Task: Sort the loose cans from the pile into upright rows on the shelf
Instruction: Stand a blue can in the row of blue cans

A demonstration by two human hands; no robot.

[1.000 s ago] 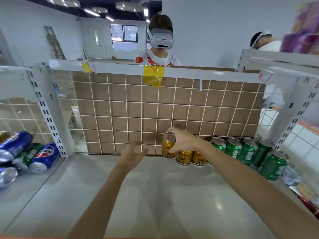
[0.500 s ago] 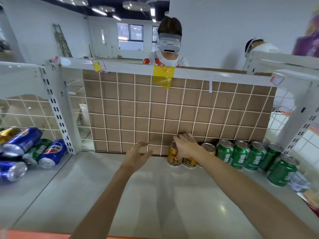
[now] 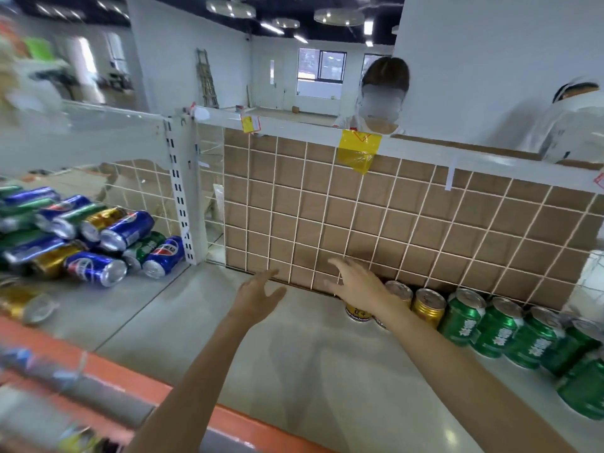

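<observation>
three gold cans (image 3: 428, 307) and five green cans (image 3: 464, 317) stand upright.

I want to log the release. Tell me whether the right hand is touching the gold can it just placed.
Cannot tell. In the head view the right hand is spread open above the leftmost gold can, hiding the can's top, so neither contact nor a gap shows.
</observation>
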